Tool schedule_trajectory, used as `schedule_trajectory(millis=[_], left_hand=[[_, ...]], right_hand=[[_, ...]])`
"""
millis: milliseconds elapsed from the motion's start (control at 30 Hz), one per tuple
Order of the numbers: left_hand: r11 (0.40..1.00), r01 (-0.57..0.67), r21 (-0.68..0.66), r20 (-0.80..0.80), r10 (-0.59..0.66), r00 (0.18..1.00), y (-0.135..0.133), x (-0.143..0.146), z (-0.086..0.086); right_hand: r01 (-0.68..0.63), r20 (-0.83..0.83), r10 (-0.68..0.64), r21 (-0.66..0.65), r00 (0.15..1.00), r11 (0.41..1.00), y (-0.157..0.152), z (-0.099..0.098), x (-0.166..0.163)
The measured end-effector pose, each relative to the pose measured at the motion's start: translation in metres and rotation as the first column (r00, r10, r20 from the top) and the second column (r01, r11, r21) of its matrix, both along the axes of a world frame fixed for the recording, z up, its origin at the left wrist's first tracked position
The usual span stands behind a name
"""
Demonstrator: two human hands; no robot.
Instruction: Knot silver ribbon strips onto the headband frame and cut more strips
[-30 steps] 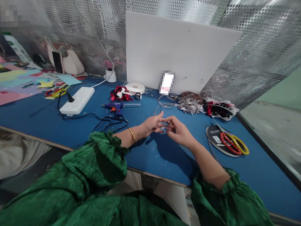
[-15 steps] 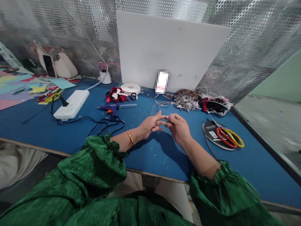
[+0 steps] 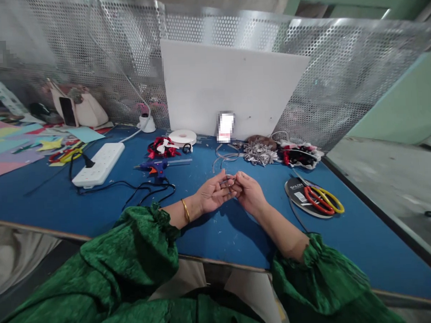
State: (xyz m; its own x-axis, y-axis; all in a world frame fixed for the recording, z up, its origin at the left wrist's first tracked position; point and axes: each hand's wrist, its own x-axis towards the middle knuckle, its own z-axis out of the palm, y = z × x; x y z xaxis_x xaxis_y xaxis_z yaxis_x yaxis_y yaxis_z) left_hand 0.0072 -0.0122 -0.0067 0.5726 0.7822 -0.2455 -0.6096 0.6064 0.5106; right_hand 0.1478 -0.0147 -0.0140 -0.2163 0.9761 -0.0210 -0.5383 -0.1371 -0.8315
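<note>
Both of my hands meet above the middle of the blue table (image 3: 218, 237). My left hand (image 3: 214, 193), a gold bangle at its wrist, is turned palm up with its fingers stretched out. A thin strip of grey ribbon (image 3: 230, 178) shows at its fingertips; whether it loops around the fingers I cannot tell. My right hand (image 3: 250, 191) is closed, thumb and fingers pinching the ribbon against the left fingertips. Beyond the hands lie a loose grey ribbon tail (image 3: 224, 157) and a pile of grey ribbon bows (image 3: 260, 153).
Scissors (image 3: 323, 200) rest on a black ribbon spool (image 3: 298, 196) at right. A blue glue gun (image 3: 155, 168), red and white bows (image 3: 163, 147), a white ribbon roll (image 3: 182, 136) and a power strip (image 3: 98, 165) are at left. A phone (image 3: 225, 127) leans on a white board (image 3: 230, 81).
My left palm has turned upward and its fingers have come against my right fingertips. The grey ribbon now shows as a longer curved strip. The camera view has tilted up slightly.
</note>
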Motion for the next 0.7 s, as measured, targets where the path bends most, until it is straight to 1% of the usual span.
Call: schedule_trajectory(millis=[67, 100, 167, 233, 267, 300, 367, 400, 433, 467, 500, 533, 567, 600, 633, 667, 700], left_hand=[[0.998, 0.060, 0.036, -0.013, -0.059, 0.998, 0.003, -0.003, -0.002], [0.994, 0.101, 0.053, -0.044, -0.098, 0.994, 0.005, -0.005, -0.003], [0.979, 0.192, 0.071, -0.148, -0.180, 0.972, 0.007, -0.006, -0.006], [0.965, 0.249, 0.077, -0.286, -0.218, 0.933, 0.007, -0.006, -0.007], [0.961, 0.261, 0.094, -0.356, -0.212, 0.910, 0.006, -0.005, -0.008], [0.956, 0.261, 0.138, -0.421, -0.182, 0.888, 0.005, -0.004, -0.007], [0.925, 0.245, 0.289, -0.505, -0.070, 0.860, 0.001, -0.001, -0.005], [0.894, 0.231, 0.385, -0.522, 0.003, 0.853, -0.002, 0.000, -0.003], [0.851, 0.221, 0.476, -0.534, 0.080, 0.841, -0.004, 0.001, -0.001], [0.796, 0.220, 0.564, -0.547, 0.161, 0.821, -0.005, 0.001, 0.002], [0.693, 0.246, 0.678, -0.574, 0.289, 0.766, -0.006, 0.000, 0.004], [0.558, 0.314, 0.768, -0.586, 0.414, 0.697, -0.006, -0.001, 0.006], [0.428, 0.392, 0.814, -0.577, 0.520, 0.630, -0.006, -0.003, 0.008], [0.321, 0.466, 0.825, -0.558, 0.597, 0.576, -0.005, -0.004, 0.009], [0.244, 0.535, 0.809, -0.549, 0.639, 0.538, -0.004, -0.005, 0.009], [0.193, 0.584, 0.789, -0.543, 0.664, 0.514, -0.003, -0.006, 0.009], [0.163, 0.616, 0.770, -0.543, 0.675, 0.499, -0.003, -0.006, 0.008]], right_hand=[[0.032, 0.061, -0.033, 0.016, 0.998, 0.999, 0.001, -0.002, 0.001], [0.053, 0.118, -0.057, 0.036, 0.991, 0.998, 0.002, -0.003, 0.002], [0.086, 0.266, -0.111, 0.106, 0.958, 0.991, 0.004, -0.004, 0.004], [0.095, 0.411, -0.171, 0.201, 0.896, 0.975, 0.005, -0.005, 0.005], [0.093, 0.456, -0.196, 0.239, 0.868, 0.966, 0.005, -0.005, 0.004], [0.094, 0.471, -0.212, 0.261, 0.857, 0.961, 0.004, -0.005, 0.003], [0.108, 0.426, -0.206, 0.243, 0.881, 0.964, 0.004, -0.002, 0.000], [0.112, 0.376, -0.185, 0.208, 0.908, 0.972, 0.003, -0.001, -0.002], [0.116, 0.318, -0.164, 0.166, 0.934, 0.979, 0.003, 0.001, -0.004], [0.120, 0.263, -0.150, 0.126, 0.953, 0.985, 0.002, 0.003, -0.005], [0.127, 0.219, -0.145, 0.093, 0.965, 0.988, 0.002, 0.004, -0.007], [0.135, 0.188, -0.145, 0.067, 0.971, 0.989, 0.002, 0.005, -0.008], [0.142, 0.167, -0.148, 0.045, 0.975, 0.989, 0.001, 0.005, -0.008], [0.147, 0.157, -0.149, 0.024, 0.976, 0.989, 0.001, 0.005, -0.009], [0.146, 0.155, -0.145, 0.004, 0.977, 0.989, 0.001, 0.004, -0.009], [0.146, 0.156, -0.142, -0.016, 0.978, 0.989, 0.002, 0.004, -0.009], [0.150, 0.157, -0.143, -0.034, 0.977, 0.988, 0.002, 0.003, -0.008]])
